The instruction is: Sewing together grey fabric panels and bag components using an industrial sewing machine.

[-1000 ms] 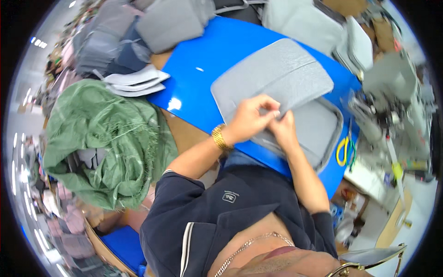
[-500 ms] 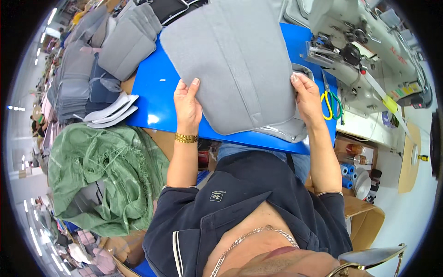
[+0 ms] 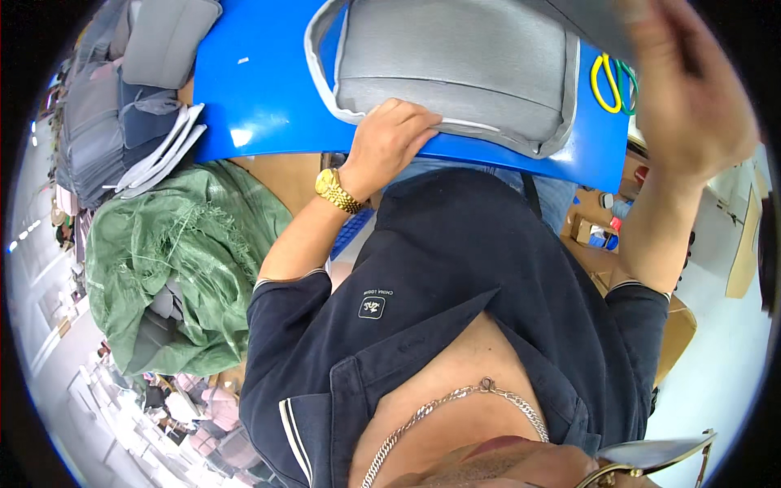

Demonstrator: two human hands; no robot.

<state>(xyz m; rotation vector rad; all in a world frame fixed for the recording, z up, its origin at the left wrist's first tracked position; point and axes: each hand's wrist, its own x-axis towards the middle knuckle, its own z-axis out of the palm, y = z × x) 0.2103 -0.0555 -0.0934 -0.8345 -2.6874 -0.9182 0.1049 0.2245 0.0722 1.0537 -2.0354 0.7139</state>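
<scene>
A grey fabric bag piece [image 3: 455, 89] with a raised, pale-edged rim lies on the blue tabletop [image 3: 252, 98] in front of me. My left hand [image 3: 392, 138] is at its near edge, the fingers bent and pinching the rim. At the upper right my right hand [image 3: 691, 98] is raised and blurred by motion. A darker-looking grey fabric panel [image 3: 582, 18] runs to that hand's fingers and passes out of the picture at the top. The fingertips of the right hand are partly smeared.
Scissors with yellow and green handles [image 3: 606, 85] lie on the tabletop, close to my right forearm. Stacked grey panels [image 3: 98, 134] stand at the left, with several pale curved pieces [image 3: 167, 150] beside them. Below is a crumpled green cloth [image 3: 195, 236].
The flat grey panel, held up in both hands before, has moved up and right with my right hand. My left hand has let it go and come down to the bag piece beneath.
</scene>
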